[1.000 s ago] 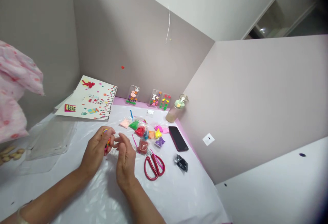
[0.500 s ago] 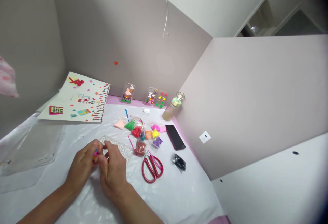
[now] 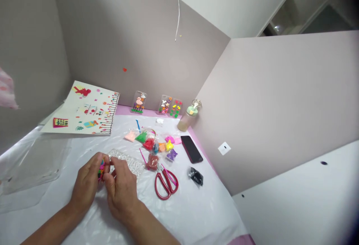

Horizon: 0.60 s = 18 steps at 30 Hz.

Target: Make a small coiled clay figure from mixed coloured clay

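Compared with a second earlier, the right hand (image 3: 121, 189) had closed in on the left hand (image 3: 87, 184), so both sets of fingertips now pinched one small multicoloured piece (image 3: 101, 167), pink, yellow and green, soft-looking like clay; looked like fine shaping. That piece sat well left of the red scissors (image 3: 166, 183). A bumpy clear sheet (image 3: 129, 163) lay between hands and scissors. Little bags of bright clay (image 3: 153, 144) sat just behind the scissors, glossy black phone (image 3: 191, 149) behind-right.
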Available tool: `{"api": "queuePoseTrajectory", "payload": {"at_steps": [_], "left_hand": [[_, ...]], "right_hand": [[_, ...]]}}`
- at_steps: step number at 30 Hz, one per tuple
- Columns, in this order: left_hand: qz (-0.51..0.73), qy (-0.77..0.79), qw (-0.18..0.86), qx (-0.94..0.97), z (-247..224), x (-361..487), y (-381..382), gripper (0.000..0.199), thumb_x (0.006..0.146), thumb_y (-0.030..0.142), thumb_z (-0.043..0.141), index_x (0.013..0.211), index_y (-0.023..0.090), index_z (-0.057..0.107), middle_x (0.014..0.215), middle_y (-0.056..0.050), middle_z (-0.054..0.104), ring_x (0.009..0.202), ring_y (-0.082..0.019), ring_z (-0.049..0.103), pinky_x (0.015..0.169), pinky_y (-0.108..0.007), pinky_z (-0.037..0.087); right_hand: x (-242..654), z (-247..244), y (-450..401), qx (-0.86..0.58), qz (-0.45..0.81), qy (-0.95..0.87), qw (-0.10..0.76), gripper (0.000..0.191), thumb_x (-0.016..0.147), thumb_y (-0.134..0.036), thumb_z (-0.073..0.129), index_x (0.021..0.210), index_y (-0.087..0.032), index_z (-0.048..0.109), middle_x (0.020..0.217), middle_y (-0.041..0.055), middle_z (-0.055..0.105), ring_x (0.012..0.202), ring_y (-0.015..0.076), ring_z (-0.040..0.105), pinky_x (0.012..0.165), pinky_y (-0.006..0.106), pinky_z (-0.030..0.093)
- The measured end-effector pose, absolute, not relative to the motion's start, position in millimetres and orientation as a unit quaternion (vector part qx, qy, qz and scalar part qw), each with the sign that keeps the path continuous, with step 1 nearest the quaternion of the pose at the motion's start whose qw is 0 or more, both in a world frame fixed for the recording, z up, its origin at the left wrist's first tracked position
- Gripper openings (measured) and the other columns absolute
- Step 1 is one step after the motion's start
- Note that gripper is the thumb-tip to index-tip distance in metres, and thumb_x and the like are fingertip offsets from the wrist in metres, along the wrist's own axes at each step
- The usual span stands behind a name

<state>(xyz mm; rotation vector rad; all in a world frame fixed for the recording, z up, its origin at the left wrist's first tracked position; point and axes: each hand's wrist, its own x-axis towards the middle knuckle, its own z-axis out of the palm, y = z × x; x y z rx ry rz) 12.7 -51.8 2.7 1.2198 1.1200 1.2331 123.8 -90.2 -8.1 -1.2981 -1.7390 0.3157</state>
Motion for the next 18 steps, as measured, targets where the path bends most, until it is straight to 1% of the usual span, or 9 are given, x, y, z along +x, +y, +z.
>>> {"api": "queuePoseTrajectory", "payload": {"at_steps": [5,9,11,13,14,16,17,18], "left_hand": [[0.516,0.456,0.522,0.503,7,14,-52,0.038,0.098,0.053,0.052,0.073,0.024,0.055,0.065,0.007,0.052,0.064,-0.015,0.047,0.060,-0.022,0.042],[0.518,0.441,0.538,0.498,-2,14,-47,0.038,0.095,0.058,0.056,0.076,0.024,0.058,0.067,0.005,0.053,0.065,-0.017,0.049,0.059,-0.023,0.043],[0.518,0.433,0.552,0.488,-6,14,-46,0.036,0.094,0.059,0.057,0.085,0.025,0.061,0.071,0.004,0.054,0.066,-0.017,0.051,0.058,-0.023,0.045],[0.518,0.424,0.570,0.476,-9,15,-47,0.032,0.096,0.057,0.056,0.099,0.026,0.064,0.077,0.004,0.058,0.072,-0.017,0.055,0.061,-0.022,0.049],[0.518,0.419,0.577,0.472,-10,16,-48,0.033,0.097,0.057,0.054,0.107,0.027,0.064,0.084,0.003,0.062,0.078,-0.018,0.059,0.065,-0.023,0.051],[0.518,0.410,0.586,0.469,-12,20,-54,0.038,0.097,0.057,0.054,0.120,0.028,0.063,0.105,-0.001,0.069,0.099,-0.021,0.064,0.080,-0.025,0.055],[0.517,0.406,0.590,0.469,-14,23,-59,0.042,0.097,0.058,0.054,0.126,0.028,0.063,0.119,-0.002,0.069,0.113,-0.023,0.063,0.090,-0.027,0.055],[0.511,0.398,0.600,0.469,-15,26,-65,0.047,0.096,0.060,0.055,0.131,0.029,0.061,0.132,-0.004,0.067,0.126,-0.026,0.059,0.100,-0.030,0.052]], "right_hand": [[124,-8,-90,-0.525,0.122,-0.713,0.449,0.054,0.107,-0.055,0.025,0.137,-0.021,0.054,0.112,0.0086,0.071,0.096,0.0238,0.068,0.081,0.036,0.058],[124,-9,-88,-0.520,0.130,-0.700,0.471,0.051,0.107,-0.053,0.031,0.139,-0.021,0.055,0.117,0.0097,0.071,0.100,0.0239,0.068,0.084,0.036,0.059],[125,-9,-87,-0.516,0.123,-0.696,0.484,0.048,0.107,-0.049,0.033,0.141,-0.021,0.053,0.122,0.0100,0.071,0.104,0.0240,0.068,0.088,0.038,0.058],[125,-9,-87,-0.512,0.115,-0.692,0.495,0.046,0.108,-0.045,0.035,0.144,-0.022,0.052,0.128,0.0099,0.070,0.112,0.0241,0.066,0.096,0.040,0.056],[125,-9,-88,-0.512,0.112,-0.688,0.502,0.046,0.108,-0.044,0.035,0.145,-0.023,0.052,0.131,0.0100,0.069,0.115,0.0241,0.064,0.099,0.041,0.055],[126,-8,-89,-0.512,0.111,-0.671,0.525,0.047,0.108,-0.044,0.034,0.147,-0.022,0.050,0.136,0.0115,0.066,0.123,0.0246,0.061,0.106,0.044,0.052],[127,-8,-90,-0.512,0.115,-0.658,0.540,0.049,0.108,-0.045,0.035,0.149,-0.021,0.049,0.139,0.0128,0.064,0.127,0.0251,0.059,0.108,0.045,0.051],[128,-7,-90,-0.511,0.125,-0.643,0.557,0.052,0.108,-0.048,0.036,0.151,-0.021,0.048,0.142,0.0142,0.062,0.131,0.0258,0.058,0.110,0.046,0.050]]}}
